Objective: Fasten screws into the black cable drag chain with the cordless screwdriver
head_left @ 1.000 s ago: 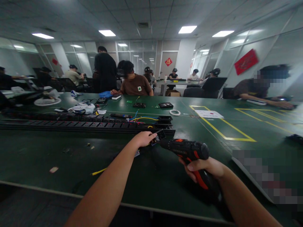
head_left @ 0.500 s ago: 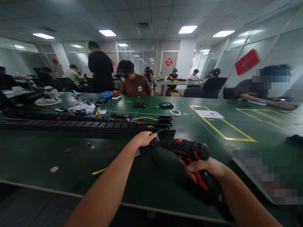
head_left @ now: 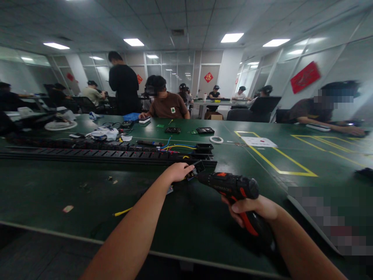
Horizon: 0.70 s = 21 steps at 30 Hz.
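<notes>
My left hand (head_left: pixel 178 172) grips a small black rectangular housing (head_left: pixel 199 167) just in front of the long black power strips (head_left: pixel 87 154). My right hand (head_left: pixel 250 208) is wrapped round the handle of a black and orange cordless drill (head_left: pixel 233 184). The drill's nose points left at the housing's near side; whether its bit touches the housing I cannot tell. A yellow-tipped cable (head_left: pixel 122 212) sticks out from behind my left forearm. Blue and yellow wires (head_left: pixel 177 147) run into another black housing (head_left: pixel 204 146) at the right end of the strips.
On the green table (head_left: pixel 101 229) lie a roll of white tape (head_left: pixel 216 139), a paper sheet (head_left: pixel 258 141), black open modules (head_left: pixel 205 130) and a screwdriver-like tool (head_left: pixel 150 143). A blue tray (head_left: pixel 131 116) stands before a co-worker (head_left: pixel 169 103) across the table. Another person (head_left: pixel 317 105) sits at the right.
The whole view has shifted slightly down and right. Both hands keep their holds on the housing and the drill, with almost no movement between them.
</notes>
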Each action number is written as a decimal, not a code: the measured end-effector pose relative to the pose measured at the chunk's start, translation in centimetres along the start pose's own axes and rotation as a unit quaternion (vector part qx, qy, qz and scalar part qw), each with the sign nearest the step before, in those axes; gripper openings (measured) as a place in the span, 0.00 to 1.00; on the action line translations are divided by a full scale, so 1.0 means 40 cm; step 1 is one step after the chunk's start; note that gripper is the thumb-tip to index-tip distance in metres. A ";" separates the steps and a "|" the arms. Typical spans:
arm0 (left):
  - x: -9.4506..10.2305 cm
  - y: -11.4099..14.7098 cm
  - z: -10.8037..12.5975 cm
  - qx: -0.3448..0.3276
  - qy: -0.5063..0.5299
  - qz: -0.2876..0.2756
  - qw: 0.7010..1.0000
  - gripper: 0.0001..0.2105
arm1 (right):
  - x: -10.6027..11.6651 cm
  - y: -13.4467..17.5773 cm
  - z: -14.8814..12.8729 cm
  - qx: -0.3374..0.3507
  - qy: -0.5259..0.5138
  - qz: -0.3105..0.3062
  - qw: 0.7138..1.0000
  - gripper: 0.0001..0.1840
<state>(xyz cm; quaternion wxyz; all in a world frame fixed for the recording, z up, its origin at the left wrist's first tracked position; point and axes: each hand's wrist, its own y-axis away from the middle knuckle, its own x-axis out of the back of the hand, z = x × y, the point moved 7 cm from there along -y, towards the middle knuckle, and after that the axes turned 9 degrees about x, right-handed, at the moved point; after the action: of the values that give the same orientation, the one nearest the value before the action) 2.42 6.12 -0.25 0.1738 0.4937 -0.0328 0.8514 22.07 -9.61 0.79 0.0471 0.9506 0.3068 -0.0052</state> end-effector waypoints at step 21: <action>-0.001 -0.001 -0.002 -0.003 0.009 0.001 1.000 0.28 | -0.005 0.001 -0.002 0.007 -0.023 0.007 1.000 0.17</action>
<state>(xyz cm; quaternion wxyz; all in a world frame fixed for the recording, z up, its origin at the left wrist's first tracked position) 2.36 6.17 -0.33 0.1748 0.4857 -0.0344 0.8558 21.95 -9.76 0.87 0.0477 0.9526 0.2992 -0.0284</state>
